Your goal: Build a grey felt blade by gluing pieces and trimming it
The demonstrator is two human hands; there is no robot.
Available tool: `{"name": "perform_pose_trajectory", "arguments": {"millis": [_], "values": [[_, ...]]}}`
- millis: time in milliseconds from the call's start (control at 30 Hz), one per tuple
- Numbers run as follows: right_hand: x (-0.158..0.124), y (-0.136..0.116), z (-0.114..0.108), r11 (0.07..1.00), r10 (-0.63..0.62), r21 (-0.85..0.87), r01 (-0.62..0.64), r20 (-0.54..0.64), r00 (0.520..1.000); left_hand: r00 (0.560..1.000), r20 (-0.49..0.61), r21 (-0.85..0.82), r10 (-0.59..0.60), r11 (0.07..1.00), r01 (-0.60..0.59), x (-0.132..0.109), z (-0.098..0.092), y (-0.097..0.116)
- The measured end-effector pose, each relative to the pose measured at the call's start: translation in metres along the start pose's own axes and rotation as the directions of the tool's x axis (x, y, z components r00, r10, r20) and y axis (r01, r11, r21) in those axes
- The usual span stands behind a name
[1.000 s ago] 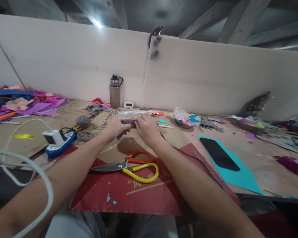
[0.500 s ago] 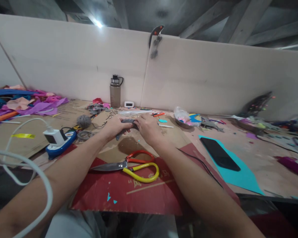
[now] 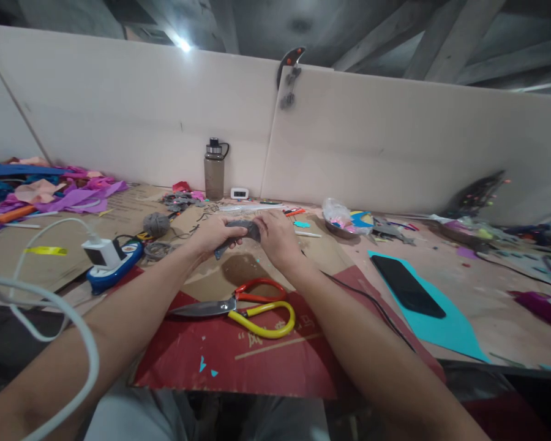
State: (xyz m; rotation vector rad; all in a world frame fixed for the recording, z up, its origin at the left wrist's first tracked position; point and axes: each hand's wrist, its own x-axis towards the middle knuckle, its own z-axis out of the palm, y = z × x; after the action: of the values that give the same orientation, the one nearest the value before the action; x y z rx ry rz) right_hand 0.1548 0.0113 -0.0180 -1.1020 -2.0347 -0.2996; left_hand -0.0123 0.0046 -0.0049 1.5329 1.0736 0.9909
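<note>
A small dark grey piece, soft-looking like felt or foam (image 3: 248,230), is held between my two hands above the cardboard. My left hand (image 3: 213,236) grips its left part with the thumb on top; one end pokes out below the fingers. On its right side, my right hand (image 3: 276,236) pinches the edge with fingers together. Below the hands lie scissors (image 3: 232,307) with one orange and one yellow handle, blades pointing left. They rest partly on the red printed cardboard (image 3: 275,367), near small turquoise scraps (image 3: 202,364).
At left are a blue power strip (image 3: 114,269) with a white charger (image 3: 101,252), a looping white cable (image 3: 80,318) and a grey yarn ball (image 3: 156,224). A bottle (image 3: 214,171) stands behind. To the right are a bowl (image 3: 342,229) and a phone (image 3: 406,285) on turquoise sheet (image 3: 459,337).
My right hand has shifted slightly right, and more of the grey piece shows between the hands. My left hand keeps its hold. The scissors stay where they were.
</note>
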Motion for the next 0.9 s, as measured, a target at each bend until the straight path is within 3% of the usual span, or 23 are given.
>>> {"name": "perform_pose_trajectory", "arguments": {"millis": [100, 233, 367, 533, 633, 700, 767, 900], "values": [[-0.001, 0.0, -0.001, 0.999, -0.043, -0.003, 0.043, -0.027, 0.999, 0.999, -0.01, 0.027, 0.033, 0.999, -0.033, 0.001, -0.002, -0.001], [-0.003, -0.004, -0.002, 0.991, -0.08, -0.1, 0.086, 0.058, 0.995, 0.997, -0.009, 0.129, 0.077, 0.989, -0.075, 0.0, -0.002, -0.002], [-0.002, -0.004, -0.001, 0.986, -0.073, -0.144, 0.082, 0.066, 0.995, 0.999, 0.008, 0.087, 0.053, 0.995, -0.054, -0.002, 0.002, -0.001], [0.003, 0.006, -0.006, 0.987, 0.138, 0.095, -0.131, -0.071, 0.988, 0.999, -0.052, -0.034, 0.007, 0.999, -0.008, 0.004, -0.005, -0.003], [0.001, 0.004, -0.017, 0.955, 0.201, 0.243, -0.168, -0.115, 0.973, 0.987, -0.156, -0.044, 0.033, 0.998, -0.04, 0.011, -0.017, -0.01], [-0.009, -0.004, -0.026, 0.929, 0.165, 0.335, -0.158, 0.006, 0.986, 0.97, -0.24, -0.079, 0.033, 0.995, -0.053, 0.015, -0.024, -0.014], [-0.026, -0.015, -0.034, 0.913, 0.086, 0.377, -0.159, 0.203, 0.975, 0.956, -0.29, -0.09, 0.031, 0.994, -0.06, 0.018, -0.029, -0.017], [-0.069, -0.034, -0.05, 0.951, -0.093, 0.304, -0.054, 0.45, 0.888, 0.943, -0.331, -0.149, 0.017, 0.986, -0.071, 0.022, -0.033, -0.022]]}}
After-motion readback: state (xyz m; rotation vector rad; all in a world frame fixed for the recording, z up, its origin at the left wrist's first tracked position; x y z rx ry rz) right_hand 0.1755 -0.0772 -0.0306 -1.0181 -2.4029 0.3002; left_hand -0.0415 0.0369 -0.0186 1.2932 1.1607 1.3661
